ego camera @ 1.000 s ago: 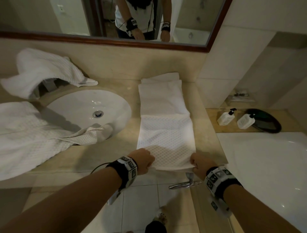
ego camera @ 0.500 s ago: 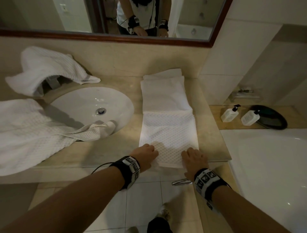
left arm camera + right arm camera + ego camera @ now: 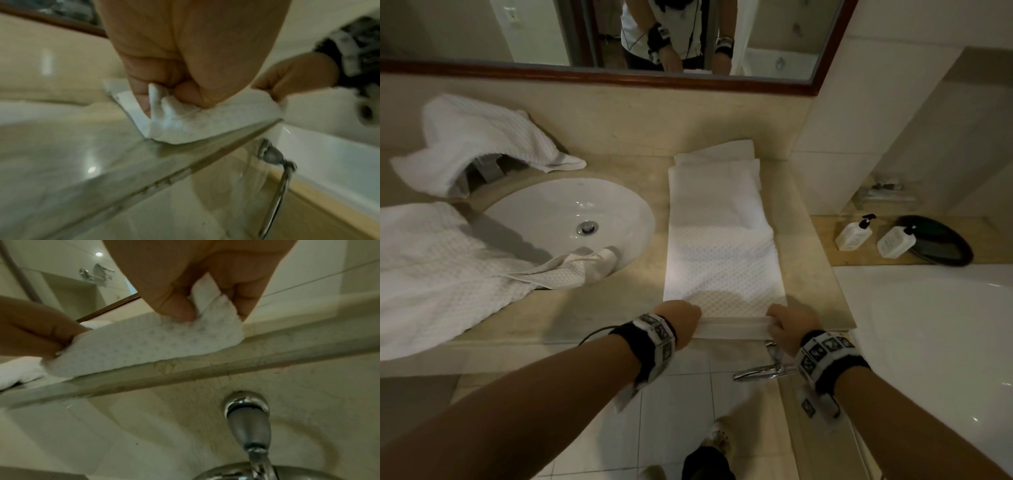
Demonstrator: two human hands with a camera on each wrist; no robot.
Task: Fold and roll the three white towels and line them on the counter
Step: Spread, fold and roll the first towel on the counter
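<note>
White waffle-textured towel [image 3: 722, 260], folded long strip, near edge turned over

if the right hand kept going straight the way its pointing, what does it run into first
Most likely only more of the folded towel it already pinches: the right hand points up the strip toward the wall under the mirror. Nothing else shows in that line, though depth is uncertain.

Head cam: high above, facing fwd and down over counter [image 3: 592, 308] toward mirror [image 3: 599, 73]. Wrist cams: very close, low at counter's front edge, looking up along fingers. All three share folded towel [image 3: 722, 270] near end.
</note>
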